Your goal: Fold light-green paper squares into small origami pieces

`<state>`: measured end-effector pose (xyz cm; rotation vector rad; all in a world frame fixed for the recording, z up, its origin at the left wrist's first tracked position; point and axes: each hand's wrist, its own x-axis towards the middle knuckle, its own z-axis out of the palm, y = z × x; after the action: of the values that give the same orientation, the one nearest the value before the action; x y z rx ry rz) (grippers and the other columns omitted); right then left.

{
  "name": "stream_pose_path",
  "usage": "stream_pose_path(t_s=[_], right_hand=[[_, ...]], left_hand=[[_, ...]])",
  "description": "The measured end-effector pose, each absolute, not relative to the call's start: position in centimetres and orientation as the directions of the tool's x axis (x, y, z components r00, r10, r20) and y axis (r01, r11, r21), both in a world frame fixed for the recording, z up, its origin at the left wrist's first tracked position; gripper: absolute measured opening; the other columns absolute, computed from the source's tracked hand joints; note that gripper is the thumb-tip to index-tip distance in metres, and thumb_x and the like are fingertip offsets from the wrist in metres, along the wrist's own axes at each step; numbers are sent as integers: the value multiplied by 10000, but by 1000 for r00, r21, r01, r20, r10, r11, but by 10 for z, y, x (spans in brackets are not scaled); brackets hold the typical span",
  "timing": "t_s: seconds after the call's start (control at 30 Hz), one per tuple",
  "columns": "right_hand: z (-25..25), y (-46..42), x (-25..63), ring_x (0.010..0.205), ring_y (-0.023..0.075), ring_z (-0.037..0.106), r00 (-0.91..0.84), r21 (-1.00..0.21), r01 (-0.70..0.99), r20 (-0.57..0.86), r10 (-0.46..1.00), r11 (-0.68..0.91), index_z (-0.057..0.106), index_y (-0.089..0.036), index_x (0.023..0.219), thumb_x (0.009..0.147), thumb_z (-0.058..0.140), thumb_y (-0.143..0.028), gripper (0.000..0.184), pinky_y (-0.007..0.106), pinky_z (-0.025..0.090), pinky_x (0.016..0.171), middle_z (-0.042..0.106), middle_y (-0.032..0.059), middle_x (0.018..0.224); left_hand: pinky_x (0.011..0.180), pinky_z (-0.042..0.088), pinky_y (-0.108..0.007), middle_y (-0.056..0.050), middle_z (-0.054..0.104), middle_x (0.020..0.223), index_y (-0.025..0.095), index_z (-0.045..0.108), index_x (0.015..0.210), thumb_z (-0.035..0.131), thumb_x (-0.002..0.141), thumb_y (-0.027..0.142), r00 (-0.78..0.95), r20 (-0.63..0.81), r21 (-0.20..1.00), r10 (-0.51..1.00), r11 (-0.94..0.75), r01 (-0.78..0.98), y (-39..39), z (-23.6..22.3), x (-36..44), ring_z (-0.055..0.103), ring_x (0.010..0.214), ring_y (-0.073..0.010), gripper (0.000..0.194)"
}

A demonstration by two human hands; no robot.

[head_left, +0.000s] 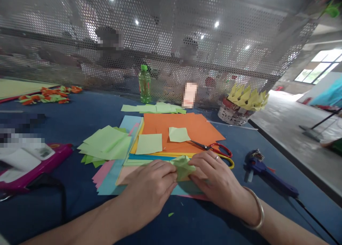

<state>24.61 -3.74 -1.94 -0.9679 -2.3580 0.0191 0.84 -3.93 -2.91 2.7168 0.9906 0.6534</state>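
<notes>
A small folded piece of green paper (183, 167) lies between my two hands, over a stack of coloured sheets. My left hand (153, 182) is closed on its left side, fingers curled together. My right hand (211, 175) pinches its right side between thumb and fingers. Just beyond, two pale green paper squares (149, 144) rest on orange paper (181, 120). Scissors (211, 147) with red and yellow handles lie past my right hand, blades pointing left. Left of the stack, a fanned pile of green paper (107, 143) overlaps its edge.
A blue glue gun (272, 177) with a cord lies at right. Behind stand a green bottle (144, 84) and a basket (235, 113) of yellow folded paper, before a perforated metal screen (165, 34). A magenta-edged object (50, 166) and orange-green paper pieces (50, 94) are at left.
</notes>
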Motion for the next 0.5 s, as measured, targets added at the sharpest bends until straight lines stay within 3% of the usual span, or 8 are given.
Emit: stream_pose_path(t_s=[0.1,0.2,0.33,0.5], right_hand=[[-21,-37,245,971,243,613,-502,-261,673,524,687,692,606,-192,1095,894,643,-170,206,400,512,876,694,78,1009],[-26,-36,246,996,236,630,-546,-285,654,463,698,701,628,-204,1082,886,618,-123,213,389,527,881,722,65,1032],[-30,-37,248,1050,238,639,-617,-265,613,428,660,744,655,-201,979,909,566,-84,163,422,514,953,738,48,1107],[-29,-38,250,1040,232,635,-635,-236,597,445,631,767,670,-200,967,938,557,-113,146,416,529,924,742,51,1093]], left_hand=[[902,525,-447,-83,687,1108,176,677,1102,443,1016,190,679,341,312,650,-760,570,-40,-29,8,623,1041,-264,249],[896,523,-443,-75,681,1121,179,668,1119,449,1013,183,685,334,318,647,-762,564,-41,-28,8,617,1036,-259,244],[881,513,-432,-62,678,1099,193,670,1090,434,1018,185,700,328,338,634,-771,540,-44,-28,9,615,1005,-244,246],[875,501,-414,-59,678,1053,192,666,1056,430,1017,173,689,367,352,625,-779,519,-47,-28,11,614,974,-228,240]])
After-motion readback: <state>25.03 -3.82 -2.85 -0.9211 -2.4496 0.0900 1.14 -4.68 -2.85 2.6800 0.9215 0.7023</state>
